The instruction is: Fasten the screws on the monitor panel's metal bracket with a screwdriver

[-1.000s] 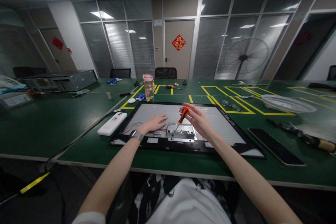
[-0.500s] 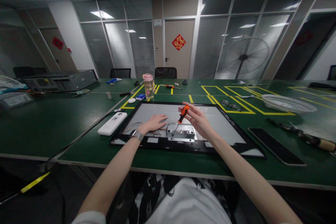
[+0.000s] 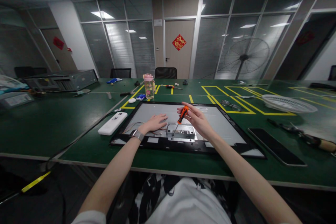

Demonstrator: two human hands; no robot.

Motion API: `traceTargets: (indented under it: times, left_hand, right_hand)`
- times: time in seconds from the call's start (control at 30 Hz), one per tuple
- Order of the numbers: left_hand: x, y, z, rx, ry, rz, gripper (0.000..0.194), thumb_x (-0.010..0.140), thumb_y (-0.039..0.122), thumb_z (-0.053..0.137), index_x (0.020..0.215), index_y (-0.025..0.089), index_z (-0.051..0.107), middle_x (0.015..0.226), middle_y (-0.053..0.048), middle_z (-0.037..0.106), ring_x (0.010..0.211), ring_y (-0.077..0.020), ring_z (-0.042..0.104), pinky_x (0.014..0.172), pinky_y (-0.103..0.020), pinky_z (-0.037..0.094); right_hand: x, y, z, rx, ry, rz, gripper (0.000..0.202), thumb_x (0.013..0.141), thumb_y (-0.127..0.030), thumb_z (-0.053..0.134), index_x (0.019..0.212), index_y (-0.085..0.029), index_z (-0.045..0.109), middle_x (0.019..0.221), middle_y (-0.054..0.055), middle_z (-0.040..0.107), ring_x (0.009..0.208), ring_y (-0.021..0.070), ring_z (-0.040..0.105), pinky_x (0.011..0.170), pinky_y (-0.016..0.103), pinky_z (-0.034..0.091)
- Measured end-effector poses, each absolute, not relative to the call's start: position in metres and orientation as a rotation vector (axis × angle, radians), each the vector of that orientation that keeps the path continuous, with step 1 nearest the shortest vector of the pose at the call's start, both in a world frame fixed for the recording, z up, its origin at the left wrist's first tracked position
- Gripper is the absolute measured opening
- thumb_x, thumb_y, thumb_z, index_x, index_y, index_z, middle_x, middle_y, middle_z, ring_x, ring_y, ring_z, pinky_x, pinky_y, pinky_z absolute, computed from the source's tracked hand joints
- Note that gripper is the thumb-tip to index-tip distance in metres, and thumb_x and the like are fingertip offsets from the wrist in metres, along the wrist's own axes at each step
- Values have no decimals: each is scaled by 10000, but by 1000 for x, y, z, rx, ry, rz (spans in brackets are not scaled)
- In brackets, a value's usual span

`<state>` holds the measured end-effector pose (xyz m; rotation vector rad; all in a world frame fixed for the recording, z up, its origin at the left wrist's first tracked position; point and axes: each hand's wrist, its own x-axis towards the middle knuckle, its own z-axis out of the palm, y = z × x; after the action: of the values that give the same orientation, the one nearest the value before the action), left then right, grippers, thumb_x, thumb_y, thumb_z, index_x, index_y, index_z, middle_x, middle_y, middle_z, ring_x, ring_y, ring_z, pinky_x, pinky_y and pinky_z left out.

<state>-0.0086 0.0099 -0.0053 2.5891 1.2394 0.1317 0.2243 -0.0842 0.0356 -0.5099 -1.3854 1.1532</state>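
Note:
My right hand (image 3: 197, 120) grips a screwdriver (image 3: 183, 114) by its orange and black handle. The shaft slants down to the left, and its tip meets the left part of a metal bracket (image 3: 185, 133); whether it sits in a screw is too small to tell. My left hand (image 3: 154, 124), with a watch (image 3: 138, 134) on the wrist, lies flat with fingers stretched beside the bracket's left end. Under both hands is a display panel (image 3: 223, 126) with a grey face and black frame. Thin wires (image 3: 133, 126) run across it near my left hand.
A white power bank (image 3: 112, 124) lies left of the panel, a black phone (image 3: 277, 147) right of it. Beyond stand a bottle (image 3: 149, 87), eyeglasses (image 3: 231, 105), another screwdriver (image 3: 172, 86) and a white basket (image 3: 288, 104). A metal computer case (image 3: 63, 81) is far left.
The screwdriver handle has tipped very slightly, and the fingers of my right hand have shifted a little around it. My left hand stays in place.

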Motion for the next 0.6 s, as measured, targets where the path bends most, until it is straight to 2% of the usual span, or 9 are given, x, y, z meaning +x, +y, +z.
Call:
traceTargets:
  times: [0.2, 0.37, 0.47, 0.6]
  left_hand:
    - [-10, 12, -7, 2596, 1228, 135, 539, 954, 515, 319, 1437, 275, 338, 1544, -28, 246, 1425, -221, 198, 1156, -418, 71]
    - [-9, 11, -7, 2600, 1237, 125, 540, 957, 507, 321, 1440, 265, 335, 1545, -33, 242, 1424, -224, 202, 1156, -425, 74]
    - [-8, 10, -6, 2598, 1247, 118, 529, 960, 495, 325, 1438, 269, 337, 1545, -30, 240, 1424, -222, 203, 1155, -417, 75]
    - [-9, 11, -7, 2608, 1243, 126, 526, 959, 496, 329, 1437, 276, 338, 1544, -28, 247, 1423, -220, 205, 1156, -413, 72]
  right_hand:
    - [228, -78, 28, -678, -1384, 910, 332, 757, -368, 724, 1079, -295, 694, 911, 1, 706, 893, 188, 638, 920, 376, 446]
    - [229, -77, 27, -656, -1391, 934, 323, 834, -409, 632, 1132, -292, 675, 1014, 25, 699, 985, 200, 621, 940, 385, 440]
    - [229, -76, 27, -613, -1402, 977, 341, 834, -407, 635, 1153, -290, 662, 1026, 34, 701, 966, 201, 631, 931, 391, 446]
    - [230, -73, 24, -643, -1394, 893, 250, 764, -345, 724, 1007, -285, 713, 894, 0, 700, 843, 169, 626, 862, 333, 457]
